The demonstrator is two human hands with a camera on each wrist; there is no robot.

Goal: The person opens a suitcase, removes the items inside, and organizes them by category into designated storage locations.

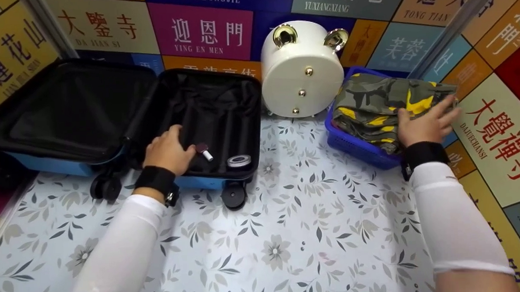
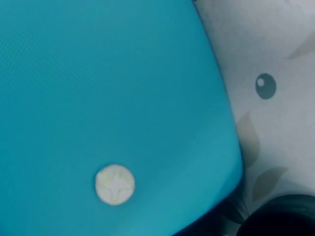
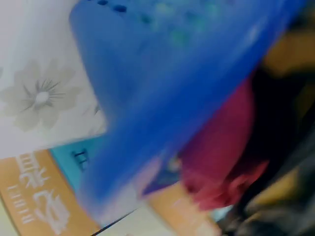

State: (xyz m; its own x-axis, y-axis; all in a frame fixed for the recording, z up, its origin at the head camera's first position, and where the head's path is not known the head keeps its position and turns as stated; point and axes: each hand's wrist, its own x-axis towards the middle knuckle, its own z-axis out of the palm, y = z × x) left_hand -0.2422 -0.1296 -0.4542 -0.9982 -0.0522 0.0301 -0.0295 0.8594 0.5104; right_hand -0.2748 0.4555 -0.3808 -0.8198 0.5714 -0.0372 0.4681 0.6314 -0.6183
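Observation:
An open suitcase point(image 1: 254, 120) with a black lining and a blue shell point(image 2: 138, 98) lies at the left. My left hand point(image 1: 167, 151) is over the near edge of its right half, fingers loosely bent and thumb pointing right. Close to that thumb, inside the suitcase, is a small dark red item with a white end point(image 1: 205, 152). My right hand point(image 1: 424, 125), slightly blurred, has its fingers spread at the folded camouflage cloth point(image 1: 370, 94) with yellow patches. That cloth fills a blue basket point(image 1: 359, 152); whether the fingers press on it I cannot tell.
A flat round item with a pale rim point(image 1: 239, 161) lies in the suitcase's near right corner. Between suitcase and basket stands a white drum-shaped case point(image 1: 303, 84) with gold knobs. Red fabric point(image 3: 216, 142) shows in the basket. Printed panels point(image 1: 208, 31) wall in the back and sides.

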